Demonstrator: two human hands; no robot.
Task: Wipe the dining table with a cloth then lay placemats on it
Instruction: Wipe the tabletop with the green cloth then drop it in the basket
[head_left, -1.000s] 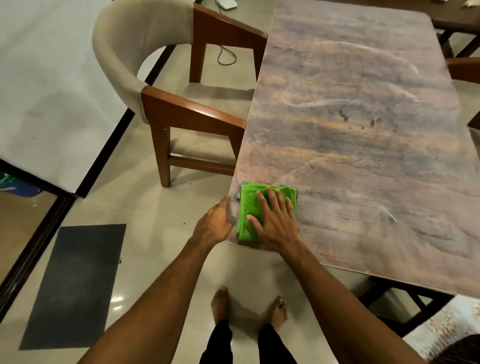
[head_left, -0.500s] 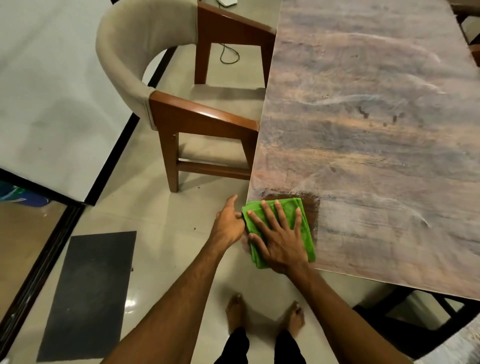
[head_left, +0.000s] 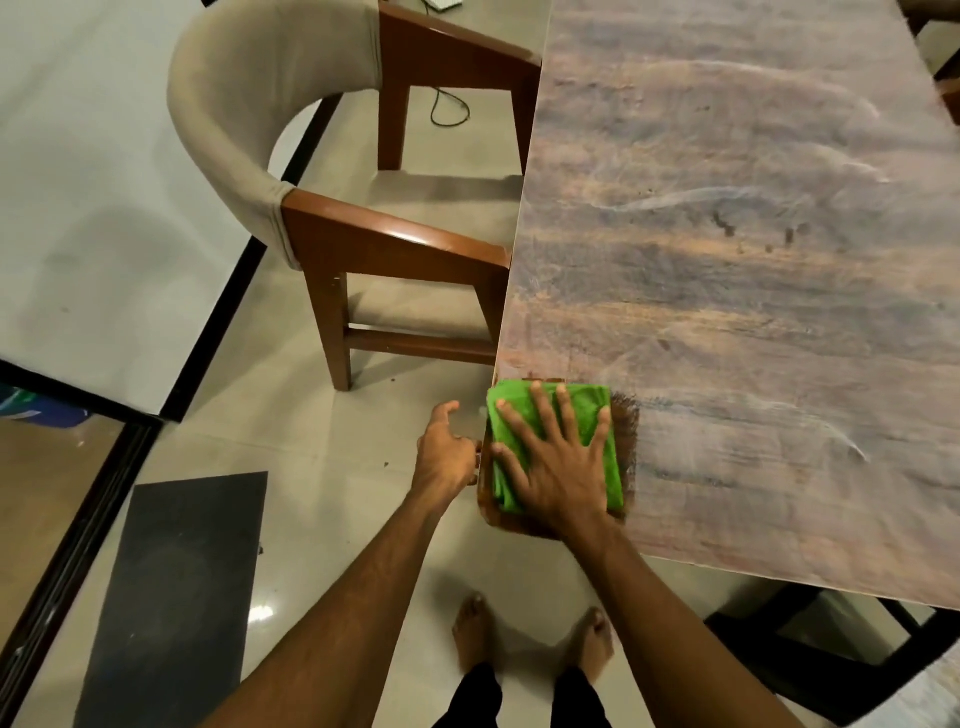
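A folded green cloth (head_left: 587, 410) lies on the near left corner of the dusty wooden dining table (head_left: 727, 260). My right hand (head_left: 556, 467) presses flat on the cloth with its fingers spread. Around the cloth the wood shows darker and wiped; pale streaks of dust cover the other parts of the top. Just off the table's left edge is my left hand (head_left: 444, 457), thumb raised and fingers loosely curled against the edge, with nothing in it. No placemats are in view.
A wooden armchair with a beige padded back (head_left: 270, 130) stands at the table's left side. A dark floor mat (head_left: 171, 597) lies on the tiles at lower left beside a black door frame (head_left: 78, 545). A dark chair (head_left: 831, 665) sits under the near edge.
My right hand has slid the cloth back and a little right over the corner, leaving a growing dark wiped patch. My left hand has stayed beside the table's edge.
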